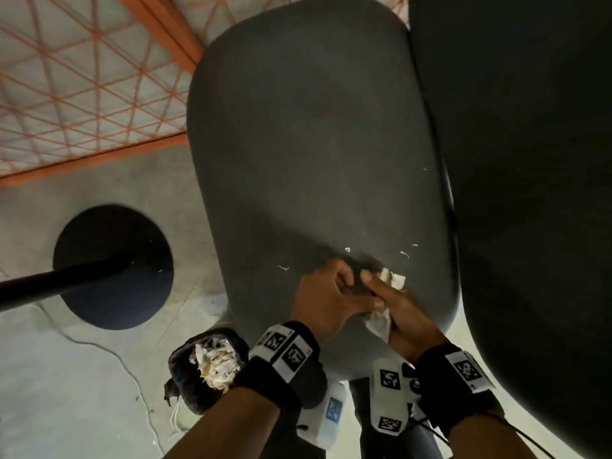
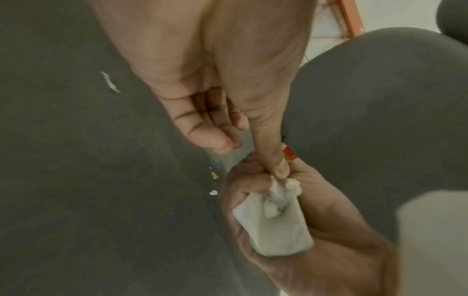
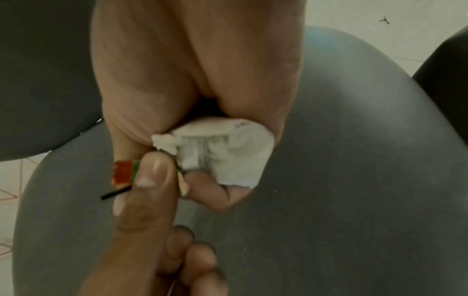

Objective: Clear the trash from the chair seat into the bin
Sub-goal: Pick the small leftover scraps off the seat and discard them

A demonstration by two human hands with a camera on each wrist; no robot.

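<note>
Over the chair seat's (image 1: 314, 144) near edge, our right hand (image 1: 410, 313) clenches a paper wad (image 1: 380, 323), whose long axis runs along the palm, pointing away from that edge. Our left hand (image 1: 328, 296), fingers loosely curled and holding nothing, presses its thumb on the wad. The bin (image 1: 185, 382) stands by the near left corner.

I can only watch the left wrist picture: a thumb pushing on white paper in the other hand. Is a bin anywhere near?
Observer: Yes. In the head view a dark bin sits on the floor beside the chair seat, with crumpled paper in it.
Operator: What's that red bit?
Observer: The right wrist view shows a red scrap with a green edge and a thin black stick poking out beside it.
Operator: Anything else around?
Observer: A black round base with a pole stands left of that seat.
</note>
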